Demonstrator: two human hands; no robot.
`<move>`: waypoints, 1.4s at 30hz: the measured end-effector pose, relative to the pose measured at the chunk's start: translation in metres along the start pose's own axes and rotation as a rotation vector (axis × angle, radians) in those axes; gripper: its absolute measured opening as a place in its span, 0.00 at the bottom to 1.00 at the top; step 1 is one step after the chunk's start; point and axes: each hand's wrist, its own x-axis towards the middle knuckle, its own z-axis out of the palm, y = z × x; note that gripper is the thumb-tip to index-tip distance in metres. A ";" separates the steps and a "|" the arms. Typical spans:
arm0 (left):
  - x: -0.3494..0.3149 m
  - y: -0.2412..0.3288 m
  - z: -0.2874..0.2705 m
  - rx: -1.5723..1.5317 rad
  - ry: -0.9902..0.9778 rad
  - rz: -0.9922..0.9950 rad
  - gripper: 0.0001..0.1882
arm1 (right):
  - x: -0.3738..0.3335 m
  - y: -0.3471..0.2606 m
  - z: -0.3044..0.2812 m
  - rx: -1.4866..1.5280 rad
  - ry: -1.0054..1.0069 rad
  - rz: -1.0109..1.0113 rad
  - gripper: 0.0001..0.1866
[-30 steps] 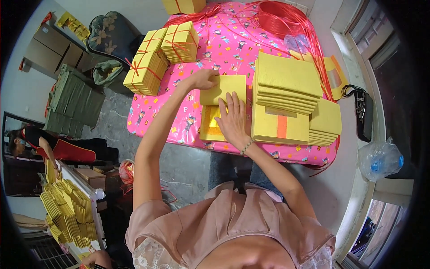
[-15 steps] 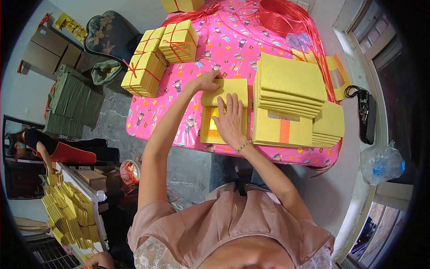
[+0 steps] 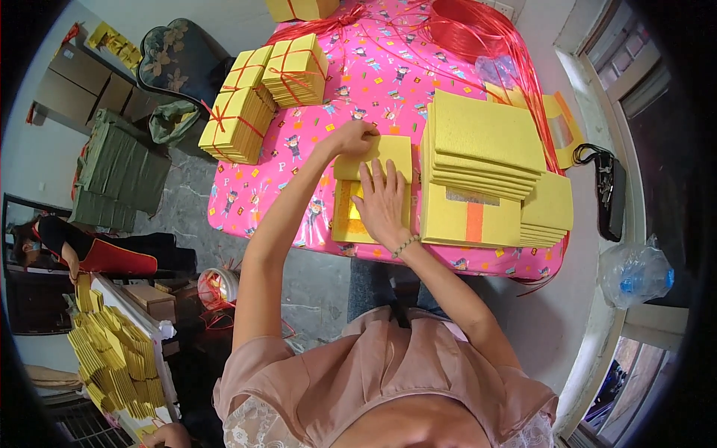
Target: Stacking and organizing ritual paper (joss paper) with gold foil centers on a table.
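On the table in front of me lies a yellow paper packet (image 3: 347, 230) with its upper part folded over. An orange and golden patch shows on its lower part. My left hand (image 3: 355, 137) is curled closed at the packet's far left corner; its fingertips are partly hidden. Flat across the fold lies my right hand (image 3: 384, 205), fingers spread, with a beaded bracelet at the wrist. Just right of it stands a pile of yellow packets (image 3: 485, 134), the bottom one showing an orange strip.
Tied bundles of yellow packets (image 3: 237, 123) stand at the table's left. Red plastic ribbon (image 3: 467, 30) lies coiled at the back on the pink patterned tablecloth (image 3: 295, 160). A black pouch (image 3: 611, 194) with keys is at right. Another person (image 3: 112, 254) works at the left.
Both hands stay on the packet with only a very slight shift. The person at the left has drawn an arm back a little. The view has tilted slightly.
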 end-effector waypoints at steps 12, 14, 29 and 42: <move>-0.001 0.006 0.004 -0.056 0.046 -0.028 0.16 | 0.003 0.000 0.005 -0.032 -0.020 0.018 0.34; -0.003 0.006 0.005 -0.065 0.065 -0.026 0.16 | 0.003 -0.001 0.004 -0.024 -0.023 0.015 0.34; 0.002 0.006 0.012 0.010 0.134 -0.020 0.15 | -0.002 0.003 0.001 0.039 -0.042 -0.021 0.36; -0.001 0.011 0.013 0.022 0.129 -0.023 0.15 | 0.000 0.004 0.006 0.029 -0.117 -0.051 0.39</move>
